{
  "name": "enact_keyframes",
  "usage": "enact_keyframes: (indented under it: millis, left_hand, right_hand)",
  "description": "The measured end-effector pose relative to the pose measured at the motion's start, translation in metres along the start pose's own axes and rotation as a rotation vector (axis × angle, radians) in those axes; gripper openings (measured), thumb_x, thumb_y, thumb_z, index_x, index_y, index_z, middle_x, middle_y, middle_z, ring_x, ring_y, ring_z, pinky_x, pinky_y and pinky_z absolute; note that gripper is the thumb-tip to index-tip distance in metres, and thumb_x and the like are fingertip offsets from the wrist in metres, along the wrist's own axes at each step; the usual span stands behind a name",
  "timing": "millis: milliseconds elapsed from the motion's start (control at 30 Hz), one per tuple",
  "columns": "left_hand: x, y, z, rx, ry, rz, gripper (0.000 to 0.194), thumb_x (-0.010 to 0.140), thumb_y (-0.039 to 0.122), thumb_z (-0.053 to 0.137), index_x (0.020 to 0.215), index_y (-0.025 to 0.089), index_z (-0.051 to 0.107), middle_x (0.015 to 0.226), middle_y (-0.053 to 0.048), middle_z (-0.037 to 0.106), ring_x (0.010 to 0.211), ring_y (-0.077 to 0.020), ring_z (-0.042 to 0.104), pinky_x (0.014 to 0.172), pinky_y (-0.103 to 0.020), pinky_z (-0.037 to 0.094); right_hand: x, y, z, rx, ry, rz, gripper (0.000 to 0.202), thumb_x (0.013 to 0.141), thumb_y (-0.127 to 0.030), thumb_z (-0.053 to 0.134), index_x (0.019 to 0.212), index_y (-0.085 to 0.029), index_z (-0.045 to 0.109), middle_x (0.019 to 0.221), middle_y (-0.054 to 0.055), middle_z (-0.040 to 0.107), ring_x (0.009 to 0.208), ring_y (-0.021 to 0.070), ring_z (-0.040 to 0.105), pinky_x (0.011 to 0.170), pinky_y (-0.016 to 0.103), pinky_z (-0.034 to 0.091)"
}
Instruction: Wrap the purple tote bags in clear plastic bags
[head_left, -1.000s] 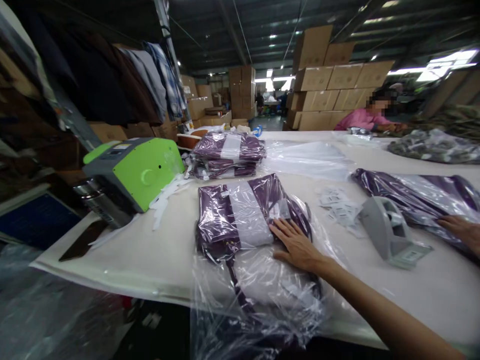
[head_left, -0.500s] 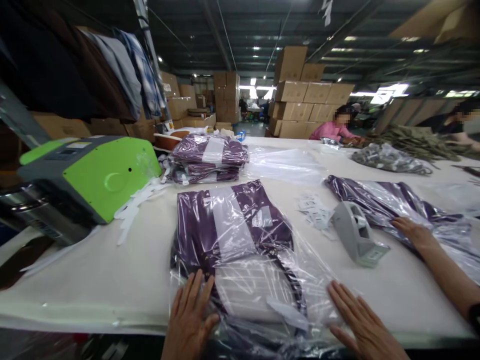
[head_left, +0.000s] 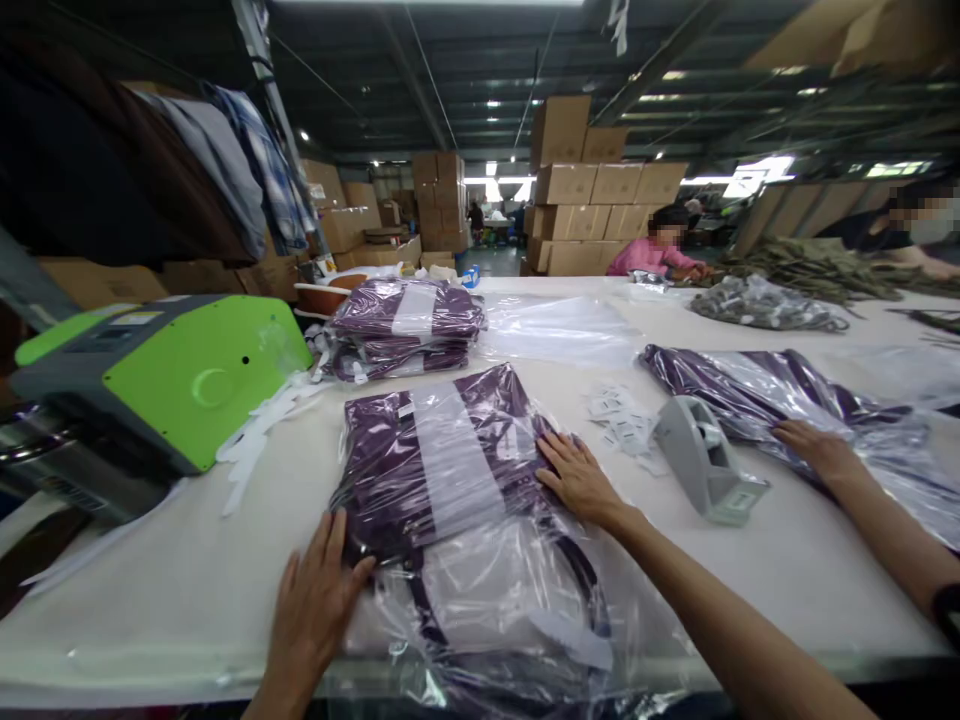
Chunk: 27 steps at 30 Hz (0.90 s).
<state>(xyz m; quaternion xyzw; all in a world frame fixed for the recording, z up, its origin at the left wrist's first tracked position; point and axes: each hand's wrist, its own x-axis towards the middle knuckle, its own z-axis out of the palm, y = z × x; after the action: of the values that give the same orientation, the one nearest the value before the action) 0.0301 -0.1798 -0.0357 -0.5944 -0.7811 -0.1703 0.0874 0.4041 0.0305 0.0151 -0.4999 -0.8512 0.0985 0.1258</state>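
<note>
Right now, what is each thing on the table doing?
Left hand: flat, pressing the bagged purple garment.
Right hand: flat on the same bag.
Bag: open end hanging over the table edge.
Stack of bagged garments: piled, untouched.
Tape dispenser: standing, untouched.
Co-worker's hand: resting on another bagged garment.

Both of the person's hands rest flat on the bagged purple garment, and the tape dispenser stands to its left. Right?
Not quite. The head view shows the left hand and right hand flat on the bagged garment, but the tape dispenser stands to its right; the green machine is on the left.
</note>
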Motion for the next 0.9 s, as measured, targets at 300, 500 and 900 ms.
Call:
enact_keyframes:
  millis: [300,500,900]
  left_hand:
    - [-0.005,-0.036,-0.01,-0.089,0.094,-0.009,0.072,0.096,0.065,0.024,0.142,0.015,0.048,0.148,-0.018,0.05,0.139,-0.0338,0.044,0.113,-0.054,0.038]
    - [-0.013,0.111,-0.041,-0.403,0.051,0.405,0.044,0.097,0.046,0.052,0.136,0.027,0.05,0.127,-0.007,0.066,0.115,-0.0227,0.062,0.096,-0.038,0.052]
    - [-0.036,0.21,-0.019,-0.813,-0.219,0.558,0.016,0.098,0.02,0.05,0.084,0.02,0.057,0.081,-0.002,0.062,0.079,-0.0178,0.057,0.072,-0.031,0.045]
  right_hand:
    - [-0.01,0.068,-0.01,0.231,0.143,0.245,0.052,0.094,-0.046,0.045,0.133,-0.014,0.062,0.141,0.017,0.058,0.134,0.0328,0.051,0.115,0.052,0.035]
    - [-0.065,0.018,-0.051,0.696,0.148,0.219,0.039,0.091,-0.052,0.055,0.1,-0.019,0.074,0.102,0.007,0.075,0.098,0.024,0.068,0.093,0.037,0.05]
    - [-0.252,0.018,-0.059,1.139,-0.845,0.389,0.039,0.078,-0.047,0.075,0.096,-0.013,0.079,0.086,0.008,0.075,0.079,0.0188,0.07,0.073,0.027,0.051]
